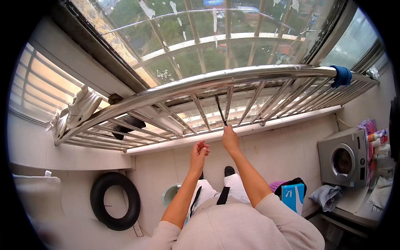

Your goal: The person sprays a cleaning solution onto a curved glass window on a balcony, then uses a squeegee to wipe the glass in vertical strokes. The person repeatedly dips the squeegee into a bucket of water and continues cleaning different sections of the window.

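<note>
My right hand (231, 138) grips the near end of a slim dark stick-like tool (220, 109), perhaps a narrow brush. The tool passes between the bars of a stainless steel railing (237, 75) and its far end reaches the window sill (200, 104) behind them. My left hand (198, 154) hangs in the air on the near side of the railing, holding nothing, its fingers loosely curled and apart. Beyond the railing stands a window with an insect screen (187, 40), spotted with white marks.
White shoes (82, 106) rest by the railing's left end; a blue cloth (340, 76) wraps its right end. On the left is a black inner tube (97, 200), near a pale bucket (168, 195). To the right are a front-loading washing machine (325, 156) and a blue box (290, 197).
</note>
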Demonstrator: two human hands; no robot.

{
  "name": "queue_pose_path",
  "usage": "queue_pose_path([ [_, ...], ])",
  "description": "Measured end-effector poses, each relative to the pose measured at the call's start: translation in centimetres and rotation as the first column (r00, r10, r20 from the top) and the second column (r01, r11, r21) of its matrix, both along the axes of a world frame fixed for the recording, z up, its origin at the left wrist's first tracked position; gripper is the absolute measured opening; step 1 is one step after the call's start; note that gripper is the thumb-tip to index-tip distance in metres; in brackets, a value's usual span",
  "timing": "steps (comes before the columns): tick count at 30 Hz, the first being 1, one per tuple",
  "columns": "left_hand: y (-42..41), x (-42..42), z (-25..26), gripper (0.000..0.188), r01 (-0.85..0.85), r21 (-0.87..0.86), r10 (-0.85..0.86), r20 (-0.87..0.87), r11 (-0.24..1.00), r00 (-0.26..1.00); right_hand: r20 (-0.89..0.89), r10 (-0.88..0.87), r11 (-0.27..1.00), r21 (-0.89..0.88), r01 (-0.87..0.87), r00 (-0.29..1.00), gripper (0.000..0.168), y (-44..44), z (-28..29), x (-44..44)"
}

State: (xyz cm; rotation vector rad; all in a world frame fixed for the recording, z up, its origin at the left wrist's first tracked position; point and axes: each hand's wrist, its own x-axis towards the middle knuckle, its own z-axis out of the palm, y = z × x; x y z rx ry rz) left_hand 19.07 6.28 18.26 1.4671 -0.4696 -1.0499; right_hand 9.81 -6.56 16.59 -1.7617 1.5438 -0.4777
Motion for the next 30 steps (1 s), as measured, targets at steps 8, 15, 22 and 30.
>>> queue_pose_path([
  [8, -0.3, 4.3, 1.7, 0.027, 0.213, -0.081, -0.207, 0.074, 0.974, 0.975, -0.132, -0.086, 0.992, -0.107, 0.072, 0.988, 0.026, -0.5, -0.7, -0.9],
  [15, 0.6, 5.5, 2.0, 0.028, 0.363, -0.046, -0.36, 0.056, 0.931, 0.931, -0.079, -0.061, 0.997, 0.041, 0.064, 0.995, 0.027, 3.7, -0.3, 4.6],
  [22, 2.2, 8.1, 1.7, 0.028, 0.354, -0.014, -0.353, 0.066, 0.935, 0.933, 0.562, -0.655, 0.626, 0.778, -0.053, 0.505, 0.027, 3.6, -1.5, 4.4],
  [30, 2.5, 9.0, 2.0, 0.029, 0.333, -0.015, -0.33, 0.089, 0.943, 0.94, 0.402, -0.914, 0.313, 0.774, -0.55, 0.046, 0.026, 0.5, 2.1, 9.8],
])
